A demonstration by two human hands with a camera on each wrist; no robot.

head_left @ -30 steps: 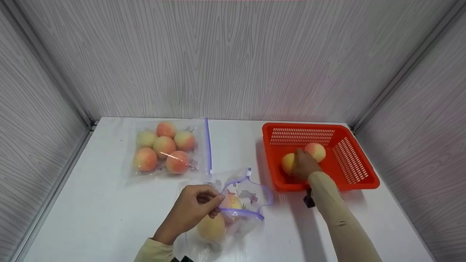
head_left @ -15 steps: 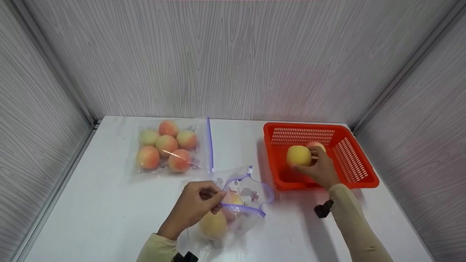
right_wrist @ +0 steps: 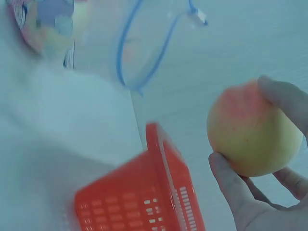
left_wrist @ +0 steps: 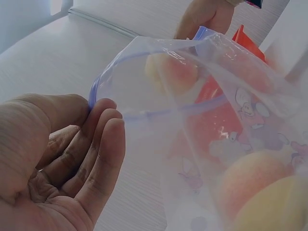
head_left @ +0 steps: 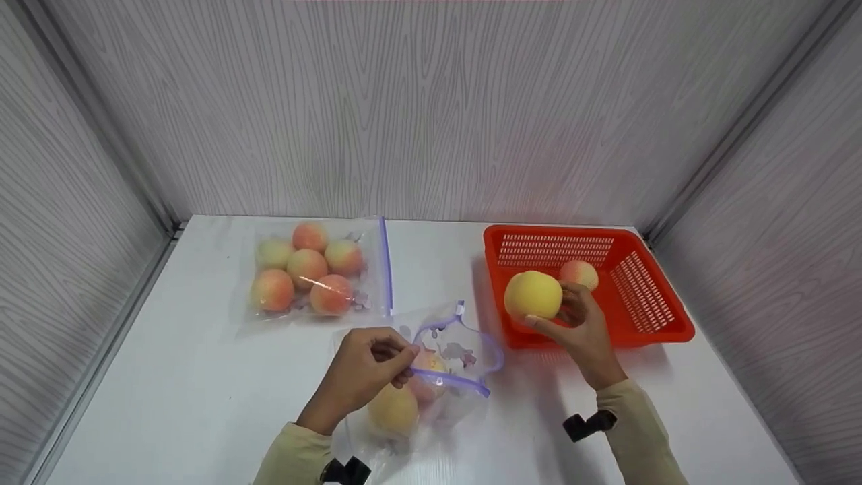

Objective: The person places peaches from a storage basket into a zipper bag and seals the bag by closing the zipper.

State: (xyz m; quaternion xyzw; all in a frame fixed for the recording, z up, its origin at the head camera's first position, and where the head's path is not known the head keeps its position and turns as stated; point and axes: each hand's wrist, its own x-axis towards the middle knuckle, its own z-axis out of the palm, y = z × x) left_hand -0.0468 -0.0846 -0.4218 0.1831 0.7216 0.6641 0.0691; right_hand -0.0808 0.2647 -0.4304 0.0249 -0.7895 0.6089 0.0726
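Note:
My left hand [head_left: 369, 369] pinches the purple zip edge of a clear zip bag [head_left: 448, 421], its mouth spread apart toward the right. Inside the bag lie a yellow peach [head_left: 394, 409] and pinker fruit, partly behind the hand and the printed plastic. In the left wrist view, thumb and fingertips [left_wrist: 107, 103] meet on the purple strip [left_wrist: 95, 91]. My right hand [head_left: 584, 337] grips a yellow peach [head_left: 532, 296] with a pink patch [right_wrist: 240, 98], over the left side of the red basket [head_left: 650, 337]. Another peach [head_left: 579, 275] lies in that basket.
A second zip bag [head_left: 374, 296] lies flat at the back left, filled with several peaches [head_left: 307, 268], its purple strip on the right side. Grey wood-grain panels [head_left: 431, 108] enclose the white table [head_left: 168, 377] at the back and both sides.
The right hand has lifted the yellow peach up from the basket floor and moved it slightly left and nearer, uncovering the other peach. The left hand keeps its pinch on the bag.

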